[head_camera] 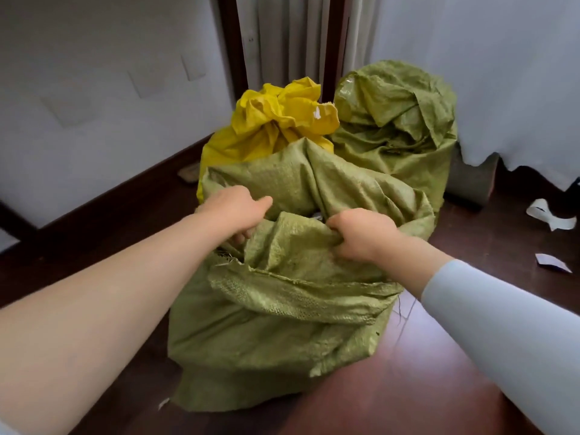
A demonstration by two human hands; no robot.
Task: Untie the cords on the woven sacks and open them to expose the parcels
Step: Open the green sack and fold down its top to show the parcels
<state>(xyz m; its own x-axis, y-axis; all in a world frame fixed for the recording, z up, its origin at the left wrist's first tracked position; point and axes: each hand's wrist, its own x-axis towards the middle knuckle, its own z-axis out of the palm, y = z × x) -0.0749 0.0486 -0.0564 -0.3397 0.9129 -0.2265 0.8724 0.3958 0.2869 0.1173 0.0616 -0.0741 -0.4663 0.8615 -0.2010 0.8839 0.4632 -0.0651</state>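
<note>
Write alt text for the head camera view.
Two bare hands, left hand and right hand, grip the crumpled mouth of the near green woven sack on a dark wooden floor. Behind it stand a yellow sack, bunched at its neck, and another green sack.

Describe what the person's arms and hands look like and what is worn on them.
The left hand is bare, and its forearm is uncovered up to the frame edge, with no sleeve showing. The right hand is also bare, but a smooth, close-fitting pale grey-blue sleeve covers that arm from just above the wrist. No rings, watch or gloves are visible.
</note>
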